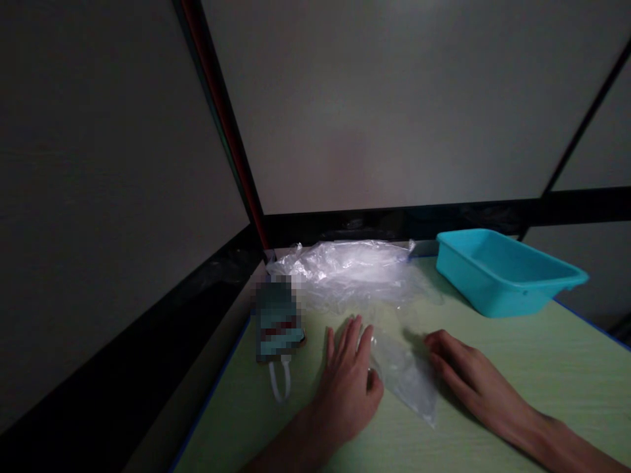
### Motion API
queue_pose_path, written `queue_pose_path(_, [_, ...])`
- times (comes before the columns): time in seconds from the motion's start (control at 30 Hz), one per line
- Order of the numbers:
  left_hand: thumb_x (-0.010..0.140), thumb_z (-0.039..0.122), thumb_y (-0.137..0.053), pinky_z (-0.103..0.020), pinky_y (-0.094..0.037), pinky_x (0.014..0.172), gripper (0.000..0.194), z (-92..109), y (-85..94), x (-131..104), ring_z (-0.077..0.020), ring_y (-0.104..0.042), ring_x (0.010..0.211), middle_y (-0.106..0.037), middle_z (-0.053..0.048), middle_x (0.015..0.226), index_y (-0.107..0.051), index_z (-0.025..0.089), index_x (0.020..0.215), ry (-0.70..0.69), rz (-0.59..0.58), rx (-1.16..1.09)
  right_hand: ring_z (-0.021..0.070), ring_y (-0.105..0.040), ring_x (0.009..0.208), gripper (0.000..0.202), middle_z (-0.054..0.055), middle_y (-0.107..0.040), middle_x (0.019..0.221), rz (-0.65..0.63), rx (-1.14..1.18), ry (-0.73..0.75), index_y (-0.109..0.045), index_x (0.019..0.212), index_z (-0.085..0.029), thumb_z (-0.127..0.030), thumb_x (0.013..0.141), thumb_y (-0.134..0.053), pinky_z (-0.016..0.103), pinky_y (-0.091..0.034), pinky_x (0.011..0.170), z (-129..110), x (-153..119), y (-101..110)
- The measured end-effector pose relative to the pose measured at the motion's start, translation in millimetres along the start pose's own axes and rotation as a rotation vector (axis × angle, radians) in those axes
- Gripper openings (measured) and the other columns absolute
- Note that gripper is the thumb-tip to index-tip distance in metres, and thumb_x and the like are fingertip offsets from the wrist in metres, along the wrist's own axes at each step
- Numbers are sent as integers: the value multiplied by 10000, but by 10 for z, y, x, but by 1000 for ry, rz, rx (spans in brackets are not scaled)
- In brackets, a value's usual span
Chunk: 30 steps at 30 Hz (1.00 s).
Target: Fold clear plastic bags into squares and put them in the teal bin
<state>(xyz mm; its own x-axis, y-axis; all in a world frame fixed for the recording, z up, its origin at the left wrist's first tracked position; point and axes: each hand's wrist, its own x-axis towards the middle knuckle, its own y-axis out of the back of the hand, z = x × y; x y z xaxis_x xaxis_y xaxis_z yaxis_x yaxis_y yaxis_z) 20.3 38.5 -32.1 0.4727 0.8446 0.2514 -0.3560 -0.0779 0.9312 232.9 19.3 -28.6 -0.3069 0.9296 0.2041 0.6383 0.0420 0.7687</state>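
Observation:
A small clear plastic bag point(405, 376) lies flat on the table between my two hands. My left hand point(349, 384) rests palm down at its left edge, fingers spread and pointing forward, thumb bent in beside the bag. At the bag's right edge is my right hand point(461, 369), turned on its side with loosely curved fingers. A gap shows between its thumb and index finger, and nothing is visible in it. Behind both hands spreads a crumpled heap of clear plastic bags point(345, 263).
On the left of the pale green table point(532, 381) lies a blurred-out greenish object point(279, 322) with a white loop strap point(280, 386). A turquoise plastic basin point(507, 295) stands at the back right. Grey wall panels point(394, 118) rise behind the table and to the left.

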Motion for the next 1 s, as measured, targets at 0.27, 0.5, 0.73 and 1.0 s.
queue_pose_path(0.27, [743,38,-371,-521,-206,1043,441,-126,21,57,-243,-317,1252,-433,-134,1303,-468,105,1168,-65,258,89,141,-518,628,159,11,-518,715,-116,-32,184,-412,828,-202,-174,897,-272,265,-402,569,-153,-78,-31])
queue_pose_path(0.5, [816,192,-408,-432,-208,1069,503,110,83,-136,-217,-244,1291,-293,-81,1404,-331,135,1311,-208,52,-23,161,-498,632,202,28,-567,661,-116,-410,631,-555,825,-175,-202,908,-372,309,-363,607,-101,-128,123])
queue_pose_path(0.73, [823,309,-442,-406,-139,1082,633,150,114,-119,-223,-114,1322,-108,-63,1443,-197,115,1373,-217,-243,-84,152,-495,587,326,15,-579,620,-108,-450,700,-599,782,-178,-213,939,-315,304,-318,530,-146,-132,217])
queue_pose_path(1.0, [824,407,-450,-369,-140,1085,662,131,86,-128,-221,-131,1317,-118,-69,1438,-211,123,1372,-169,-273,-159,161,-505,527,482,31,-594,566,-24,-430,729,-609,773,-173,-161,948,-160,305,-366,528,-232,-156,233])
